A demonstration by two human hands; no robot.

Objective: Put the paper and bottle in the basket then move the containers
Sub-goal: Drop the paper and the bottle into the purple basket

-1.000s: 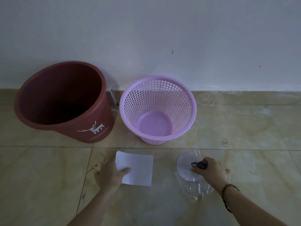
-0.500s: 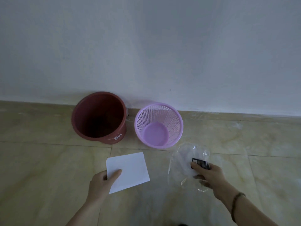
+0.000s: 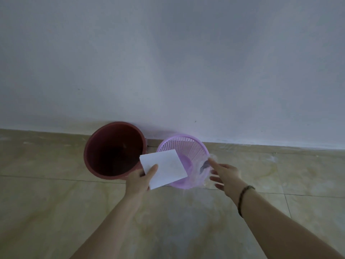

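A white sheet of paper is pinched at its near left corner by my left hand. It hovers over the near left rim of the purple mesh basket, which stands against the wall. A clear plastic bottle with a dark cap shows blurred at the basket's right rim, partly inside it. My right hand is just right of the bottle with its fingers spread apart, the index fingertip close to the cap. A dark red bucket stands upright to the left of the basket, touching it or nearly so.
Bucket and basket stand on a beige tiled floor at the foot of a plain white wall. Open floor stretches to the left, to the right and in front of both containers.
Both hands have lifted off the floor and moved forward to the basket. The paper now hangs over its rim, the bottle has reached the basket's right side, and my right fingers have spread.
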